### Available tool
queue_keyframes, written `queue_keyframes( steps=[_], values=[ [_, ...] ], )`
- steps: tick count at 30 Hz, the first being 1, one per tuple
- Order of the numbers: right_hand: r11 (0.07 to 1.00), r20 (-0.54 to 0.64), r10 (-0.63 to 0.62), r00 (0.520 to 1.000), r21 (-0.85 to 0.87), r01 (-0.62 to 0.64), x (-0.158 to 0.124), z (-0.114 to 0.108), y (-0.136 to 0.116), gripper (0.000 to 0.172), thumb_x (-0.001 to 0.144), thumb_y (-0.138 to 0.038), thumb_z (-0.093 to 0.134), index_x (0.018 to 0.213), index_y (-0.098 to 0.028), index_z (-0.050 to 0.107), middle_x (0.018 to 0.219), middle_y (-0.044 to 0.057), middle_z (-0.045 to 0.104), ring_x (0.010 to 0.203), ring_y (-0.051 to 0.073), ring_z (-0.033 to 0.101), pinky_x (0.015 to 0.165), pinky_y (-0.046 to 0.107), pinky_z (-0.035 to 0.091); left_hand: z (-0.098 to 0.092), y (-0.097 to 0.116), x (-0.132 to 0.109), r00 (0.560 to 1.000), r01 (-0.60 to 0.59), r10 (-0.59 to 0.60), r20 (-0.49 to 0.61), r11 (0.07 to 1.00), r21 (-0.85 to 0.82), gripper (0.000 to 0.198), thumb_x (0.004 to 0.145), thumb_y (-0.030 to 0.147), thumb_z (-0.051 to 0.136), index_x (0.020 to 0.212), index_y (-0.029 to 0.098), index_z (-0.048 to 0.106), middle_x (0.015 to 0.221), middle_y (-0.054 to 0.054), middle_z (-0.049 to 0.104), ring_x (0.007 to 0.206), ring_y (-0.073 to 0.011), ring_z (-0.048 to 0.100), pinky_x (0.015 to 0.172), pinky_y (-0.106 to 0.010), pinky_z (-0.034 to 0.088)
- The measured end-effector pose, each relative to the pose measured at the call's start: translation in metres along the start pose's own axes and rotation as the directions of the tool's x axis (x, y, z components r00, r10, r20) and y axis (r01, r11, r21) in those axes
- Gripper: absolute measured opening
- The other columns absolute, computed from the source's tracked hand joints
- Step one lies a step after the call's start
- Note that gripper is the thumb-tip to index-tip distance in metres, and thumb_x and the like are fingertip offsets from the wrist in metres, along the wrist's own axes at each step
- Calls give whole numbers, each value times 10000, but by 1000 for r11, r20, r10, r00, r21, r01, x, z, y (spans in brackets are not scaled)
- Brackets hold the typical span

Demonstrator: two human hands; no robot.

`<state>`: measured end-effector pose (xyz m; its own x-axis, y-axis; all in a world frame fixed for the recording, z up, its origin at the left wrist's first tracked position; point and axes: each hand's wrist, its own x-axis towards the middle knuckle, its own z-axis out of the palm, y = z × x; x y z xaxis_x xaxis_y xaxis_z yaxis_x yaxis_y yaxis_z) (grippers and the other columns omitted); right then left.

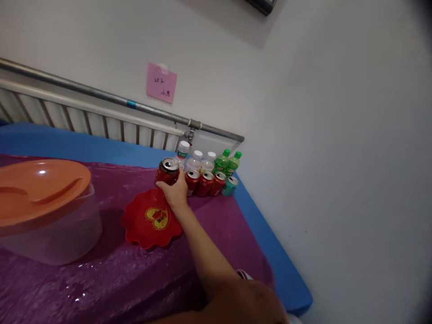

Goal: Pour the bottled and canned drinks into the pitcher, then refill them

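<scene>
My right hand (177,191) is closed around a dark red drink can (164,174) with a black band under its silver top. The thumb presses on the can's near left side, while the fingers are partly hidden behind its right side. The can is upright, with its mouth open. A red plate (143,220) with a wavy rim and a yellow heart print lies just in front of it. To the right stand several red cans (205,185) and a teal can (230,186) in a row. My left hand does not show.
Behind the cans stand clear bottles with white caps (197,155) and green bottles (232,166). A clear tub with an orange lid (54,180) is at left. Purple plastic sheeting (222,229) covers the blue surface (276,256). A radiator (111,126) and pipe (84,90) run along the wall.
</scene>
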<state>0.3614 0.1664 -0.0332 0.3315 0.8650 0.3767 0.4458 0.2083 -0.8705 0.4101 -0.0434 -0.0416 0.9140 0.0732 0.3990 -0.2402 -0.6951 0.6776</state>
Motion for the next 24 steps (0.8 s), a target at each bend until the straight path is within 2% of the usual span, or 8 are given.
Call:
queue_keyframes(
  steps=[4, 9, 11, 15, 19, 21, 22, 24],
  values=[
    [991, 52, 66, 996, -119, -59, 15, 26, 9, 812, 598, -266, 838, 1331, -195, 495, 1265, 95, 652, 1187, 262, 615, 1011, 397, 493, -29, 0, 4, 982, 134, -133, 135, 991, -2, 217, 794, 353, 713, 956, 215, 669, 1039, -31, 725, 953, -203, 664, 742, -259, 465],
    [979, 164, 114, 980, -187, -83, 26, 41, 12, 708, 564, -239, 856, 1208, -201, 564, 1117, 59, 707, 1054, 264, 678, 954, 405, 527, -53, -3, -2, 928, 360, -340, 152, 925, -125, 232, 761, 341, 738, 964, 241, 688, 1038, -6, 718, 1000, -202, 648, 716, -238, 429],
    [972, 193, 137, 972, -216, -95, 27, 43, 13, 682, 558, -224, 860, 1175, -185, 573, 1081, 69, 715, 1019, 273, 691, 932, 417, 537, -57, -7, -6, 921, 379, -355, 158, 910, -168, 223, 767, 299, 722, 981, 248, 688, 1057, -1, 714, 1020, -193, 641, 740, -230, 429],
    [957, 222, 163, 961, -273, -99, 27, 38, 9, 625, 570, -193, 860, 1128, -178, 578, 1062, 63, 720, 978, 253, 702, 891, 391, 558, -57, -1, -15, 956, 293, -291, 47, 922, -253, 316, 753, 370, 700, 1034, 231, 657, 1095, -26, 697, 1014, -189, 632, 849, -248, 460],
    [932, 206, 152, 967, -356, -70, 15, 13, -12, 614, 610, -192, 843, 1159, -172, 566, 1154, 84, 697, 1054, 257, 675, 944, 398, 539, -43, 21, -20, 974, 171, -184, -132, 980, -106, 249, 701, 247, 655, 939, 191, 612, 896, -35, 674, 792, -165, 613, 699, -254, 440],
    [910, 211, 111, 971, -414, -15, 1, -4, -29, 569, 661, -191, 810, 1171, -136, 566, 1213, 130, 671, 1131, 286, 639, 1001, 426, 505, -29, 31, -19, 976, 42, -43, -214, 999, -9, 212, 687, 212, 668, 878, 189, 578, 823, -25, 650, 724, -157, 589, 646, -256, 414],
    [883, 248, 57, 967, -464, 67, -9, -12, -38, 543, 704, -213, 787, 1186, -110, 559, 1230, 154, 658, 1151, 299, 626, 1007, 439, 498, -20, 35, -18, 961, -49, 58, -269, 998, 41, 201, 694, 230, 679, 849, 192, 557, 796, -20, 642, 704, -154, 582, 631, -261, 406],
    [837, 301, -28, 953, -514, 187, -36, -25, -56, 510, 772, -259, 748, 1213, -91, 555, 1229, 156, 656, 1154, 302, 624, 1001, 446, 502, -1, 44, -14, 897, -207, 250, -365, 966, 155, 228, 734, 305, 698, 831, 198, 521, 807, -18, 652, 729, -160, 600, 664, -282, 426]
  ],
)
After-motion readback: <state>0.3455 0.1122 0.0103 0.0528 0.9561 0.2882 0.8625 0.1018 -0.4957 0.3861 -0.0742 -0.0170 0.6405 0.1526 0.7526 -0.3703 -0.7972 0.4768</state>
